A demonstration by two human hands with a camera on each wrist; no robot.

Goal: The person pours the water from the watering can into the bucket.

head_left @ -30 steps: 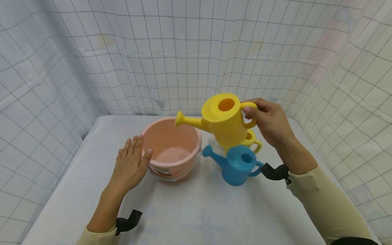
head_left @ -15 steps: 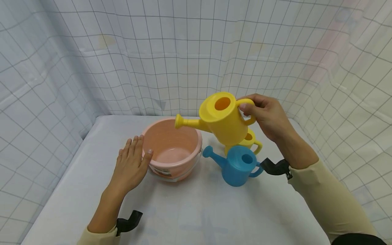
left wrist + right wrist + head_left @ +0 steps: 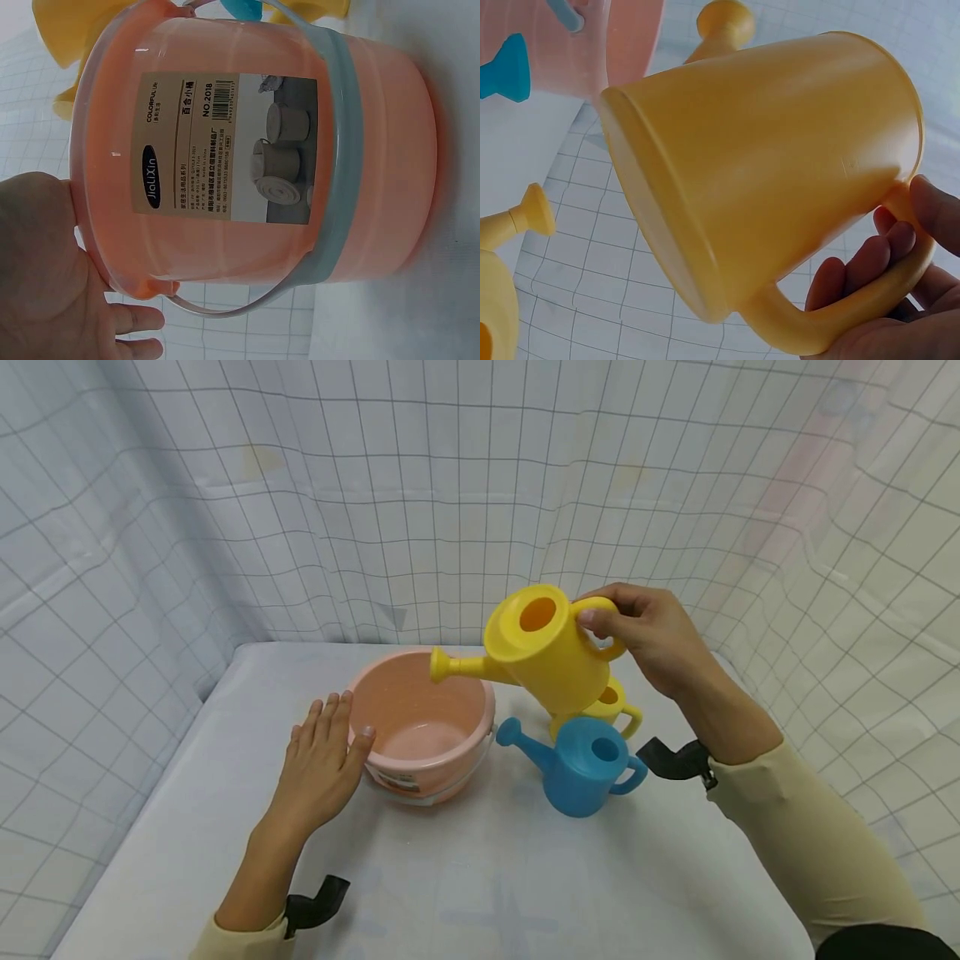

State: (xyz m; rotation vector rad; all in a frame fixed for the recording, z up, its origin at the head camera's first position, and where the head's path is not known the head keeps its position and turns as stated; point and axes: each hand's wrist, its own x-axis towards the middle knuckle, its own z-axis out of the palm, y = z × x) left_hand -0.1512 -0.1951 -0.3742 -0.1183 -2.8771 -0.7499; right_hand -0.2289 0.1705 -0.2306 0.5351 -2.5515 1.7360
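A: Please tell me, what is the right hand doing?

B: It grips the handle of a yellow watering can. The thumb is on top of this rounded loop and the fingers curl under it. The can is held in the air, to the left of that hand, tilted with its spout toward the bucket.

A: How is the surface of this can?

B: It is smooth, seems to be plastic, with a soft shine. The body is a cylinder, the top has a round hole, and the spout finishes in a flared head.

A: And the left hand?

B: This one grasps nothing. Its fingers are straight, and it lies against the rim of the bucket, which is just to its right.

A: Is the bucket also of plastic?

B: It looks so: pink, glossy, round, with a thick rim. In the left wrist view, beyond the palm, there is a flat printed label and a curved grey-blue bail.

A: What is below the right hand?

B: Below it and to the left, a blue watering can stands upright on the white counter. Just behind the blue one is a second yellow can, partly hidden. Farther than both hands hangs wrinkled cloth with a grid of thin lines.
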